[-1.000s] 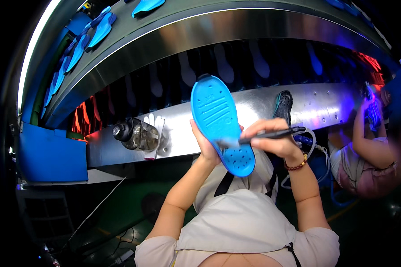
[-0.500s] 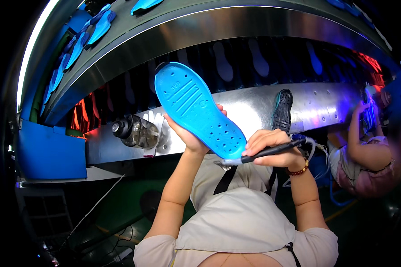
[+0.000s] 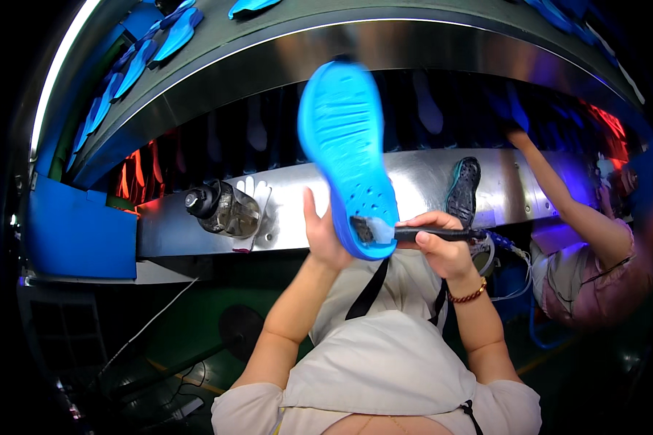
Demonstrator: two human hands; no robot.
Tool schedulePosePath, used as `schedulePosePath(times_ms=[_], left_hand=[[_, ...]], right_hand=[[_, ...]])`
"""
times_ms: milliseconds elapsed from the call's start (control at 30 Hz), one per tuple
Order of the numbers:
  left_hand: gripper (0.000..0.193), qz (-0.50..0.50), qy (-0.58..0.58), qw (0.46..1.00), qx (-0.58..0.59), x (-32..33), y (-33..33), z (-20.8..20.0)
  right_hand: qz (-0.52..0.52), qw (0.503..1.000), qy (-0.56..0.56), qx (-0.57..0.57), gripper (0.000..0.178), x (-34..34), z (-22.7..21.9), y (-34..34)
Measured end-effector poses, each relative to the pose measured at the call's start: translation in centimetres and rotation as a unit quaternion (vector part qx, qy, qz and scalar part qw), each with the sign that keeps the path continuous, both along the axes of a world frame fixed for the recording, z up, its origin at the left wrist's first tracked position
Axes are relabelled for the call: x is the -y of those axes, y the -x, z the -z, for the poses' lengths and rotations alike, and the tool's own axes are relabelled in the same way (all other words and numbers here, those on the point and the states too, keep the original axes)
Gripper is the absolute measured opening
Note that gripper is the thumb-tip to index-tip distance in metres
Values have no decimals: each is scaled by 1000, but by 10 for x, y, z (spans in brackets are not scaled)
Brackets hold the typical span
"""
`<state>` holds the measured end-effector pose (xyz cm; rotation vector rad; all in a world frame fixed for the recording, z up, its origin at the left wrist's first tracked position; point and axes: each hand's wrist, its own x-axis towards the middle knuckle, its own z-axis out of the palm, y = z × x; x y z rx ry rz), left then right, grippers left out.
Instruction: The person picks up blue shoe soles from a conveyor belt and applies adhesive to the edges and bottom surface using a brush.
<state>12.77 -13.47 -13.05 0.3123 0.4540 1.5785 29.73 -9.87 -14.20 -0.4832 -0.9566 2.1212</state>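
Observation:
My left hand (image 3: 327, 235) holds a bright blue shoe sole (image 3: 345, 145) near its lower end, with the thumb out at the left edge and the other fingers hidden behind. The sole stands nearly upright before me, with ridges in its upper part and holes lower down. In my right hand (image 3: 446, 248) is a black-handled brush (image 3: 428, 233). Its flat, pale and dark bristle end lies over the lower end of the sole. A dark sole with a teal edge (image 3: 463, 192) rests on the metal bench, beyond my right hand.
A dark-capped bottle (image 3: 223, 208) stands on the steel bench (image 3: 297, 188) by a white glove (image 3: 260, 197). Behind runs a conveyor (image 3: 268, 36) carrying blue soles, with more hanging beneath it. At right, a co-worker's arm (image 3: 559, 177) reaches toward the rack. Red-glowing parts sit at both ends.
The blue sole has turned more upright and shifted right. The brush has moved from its bottom edge onto its lower face. The co-worker's arm now stretches up to the rack.

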Motion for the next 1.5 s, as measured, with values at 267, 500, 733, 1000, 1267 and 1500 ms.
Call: schedulePosePath(times_ms=[267, 500, 733, 1000, 1267, 1500], left_hand=[[57, 178, -17, 983, -43, 1, 28, 17], [59, 297, 64, 930, -206, -8, 37, -2], [53, 397, 136, 874, -245, -17, 45, -24], [54, 365, 151, 875, -281, -14, 52, -27], [61, 319, 164, 898, -257, -7, 71, -19], [56, 301, 124, 946, 16, -9, 85, -3]], right_hand=[[-121, 944, -268, 151, 21, -14, -34, -16], [-157, 868, -443, 163, 21, -22, -42, -14], [-204, 836, -493, 124, 17, -42, -53, -14], [-191, 808, -531, 168, 19, -55, -62, -25], [-108, 841, -499, 178, 19, -61, -57, -38], [-151, 862, -453, 168, 20, -52, -59, -51]])
